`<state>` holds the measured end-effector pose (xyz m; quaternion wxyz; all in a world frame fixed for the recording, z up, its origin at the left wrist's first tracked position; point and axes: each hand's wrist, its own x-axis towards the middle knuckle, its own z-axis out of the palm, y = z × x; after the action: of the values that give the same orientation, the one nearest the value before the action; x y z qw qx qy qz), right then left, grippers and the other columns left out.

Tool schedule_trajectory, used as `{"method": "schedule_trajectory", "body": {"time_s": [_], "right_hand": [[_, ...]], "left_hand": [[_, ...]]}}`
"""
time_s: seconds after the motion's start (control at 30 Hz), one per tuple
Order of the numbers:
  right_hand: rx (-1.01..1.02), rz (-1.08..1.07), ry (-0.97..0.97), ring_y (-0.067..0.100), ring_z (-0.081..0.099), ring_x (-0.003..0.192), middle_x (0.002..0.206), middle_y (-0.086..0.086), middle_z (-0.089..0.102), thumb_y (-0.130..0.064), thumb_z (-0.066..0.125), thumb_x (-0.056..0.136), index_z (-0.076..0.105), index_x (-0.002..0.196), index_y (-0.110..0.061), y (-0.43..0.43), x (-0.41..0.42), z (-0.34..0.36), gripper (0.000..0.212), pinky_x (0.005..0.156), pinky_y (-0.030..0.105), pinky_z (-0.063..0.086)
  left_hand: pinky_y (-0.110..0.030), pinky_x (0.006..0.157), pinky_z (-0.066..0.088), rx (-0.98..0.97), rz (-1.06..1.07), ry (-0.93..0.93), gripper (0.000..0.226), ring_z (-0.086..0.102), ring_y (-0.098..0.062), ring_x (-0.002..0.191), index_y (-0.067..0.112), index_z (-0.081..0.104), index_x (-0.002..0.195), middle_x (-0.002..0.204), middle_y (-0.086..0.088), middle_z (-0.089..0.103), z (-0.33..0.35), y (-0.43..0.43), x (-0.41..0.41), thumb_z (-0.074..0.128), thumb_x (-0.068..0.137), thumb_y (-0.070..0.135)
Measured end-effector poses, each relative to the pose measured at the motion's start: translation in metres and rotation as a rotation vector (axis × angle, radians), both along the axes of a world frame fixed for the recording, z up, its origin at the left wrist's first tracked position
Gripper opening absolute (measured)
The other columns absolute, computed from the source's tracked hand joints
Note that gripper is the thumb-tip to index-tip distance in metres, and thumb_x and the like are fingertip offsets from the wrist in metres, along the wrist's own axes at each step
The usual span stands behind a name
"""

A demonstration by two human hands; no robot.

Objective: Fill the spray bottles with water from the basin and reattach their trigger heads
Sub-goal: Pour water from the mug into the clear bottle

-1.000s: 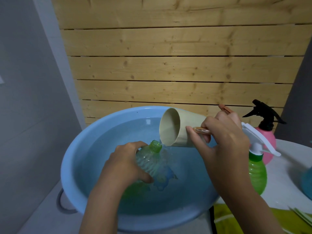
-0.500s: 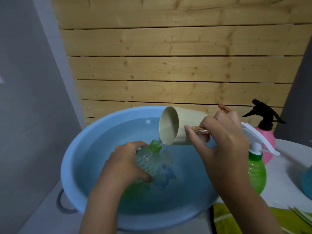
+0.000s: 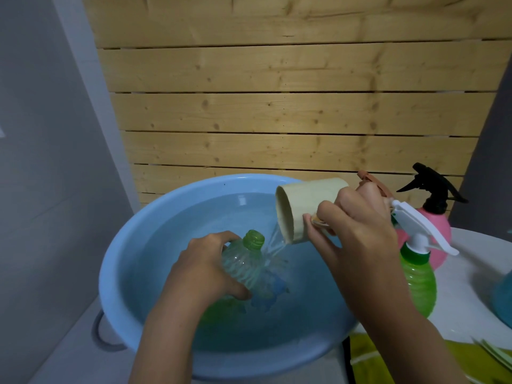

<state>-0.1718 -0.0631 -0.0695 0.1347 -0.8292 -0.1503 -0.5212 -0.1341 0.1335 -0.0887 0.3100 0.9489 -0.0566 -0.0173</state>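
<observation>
My left hand (image 3: 206, 266) grips a green headless spray bottle (image 3: 245, 260), tilted inside the light blue basin (image 3: 116, 261), its open neck pointing up and right. My right hand (image 3: 357, 231) holds a cream cup (image 3: 304, 206) by its handle, tipped on its side just right of the neck. Water streams from the cup's rim beside the bottle mouth into the basin. A green spray bottle with a white trigger head (image 3: 415, 261) stands right of the basin. Behind it stands a pink bottle with a black trigger head (image 3: 435, 206).
The basin holds water and sits on a white surface (image 3: 471, 295) against a wooden slat wall (image 3: 277, 106). A teal object (image 3: 505, 297) shows at the right edge. Yellow-green cloths (image 3: 368, 356) lie at the lower right. A grey handle (image 3: 102, 333) hangs at the basin's lower left.
The cup has tipped further downward and water now pours from its rim next to the bottle's neck. My left hand keeps the bottle in the same place.
</observation>
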Motion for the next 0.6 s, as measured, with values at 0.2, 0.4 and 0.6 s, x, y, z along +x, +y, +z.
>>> {"method": "schedule_trajectory", "body": {"time_s": [0.2, 0.4, 0.6], "right_hand": [[-0.109, -0.002, -0.006, 0.017, 0.024, 0.07, 0.066, 0.001, 0.03, 0.009, 0.071, 0.073, 0.039, 0.058, -0.008, 0.001, 0.0, 0.001, 0.039, 0.062, 0.031, 0.019], [-0.202, 0.046, 0.039, 0.013, 0.02, 0.072, 0.068, -0.004, 0.025, 0.005, 0.063, 0.068, 0.027, 0.063, -0.018, 0.003, 0.008, -0.002, 0.043, 0.065, 0.028, 0.015], [-0.225, 0.113, 0.188, 0.015, 0.026, 0.063, 0.056, 0.0, 0.035, -0.002, 0.05, 0.061, 0.028, 0.054, -0.019, 0.004, 0.022, -0.01, 0.029, 0.052, 0.029, 0.029]], "left_hand": [[-0.036, 0.081, 0.053, -0.004, 0.017, -0.007, 0.086, 0.06, -0.016, 0.095, 0.042, 0.06, 0.105, 0.106, 0.009, 0.059, -0.001, 0.001, 0.0, 0.078, 0.021, 0.046], [-0.032, 0.08, 0.052, 0.017, 0.05, -0.023, 0.08, 0.058, -0.017, 0.097, 0.039, 0.061, 0.106, 0.105, 0.007, 0.06, 0.001, 0.002, 0.001, 0.092, 0.032, 0.036], [-0.032, 0.08, 0.052, 0.035, 0.088, -0.039, 0.078, 0.059, -0.018, 0.097, 0.035, 0.062, 0.106, 0.102, 0.007, 0.059, 0.004, 0.003, -0.001, 0.094, 0.036, 0.034]]}}
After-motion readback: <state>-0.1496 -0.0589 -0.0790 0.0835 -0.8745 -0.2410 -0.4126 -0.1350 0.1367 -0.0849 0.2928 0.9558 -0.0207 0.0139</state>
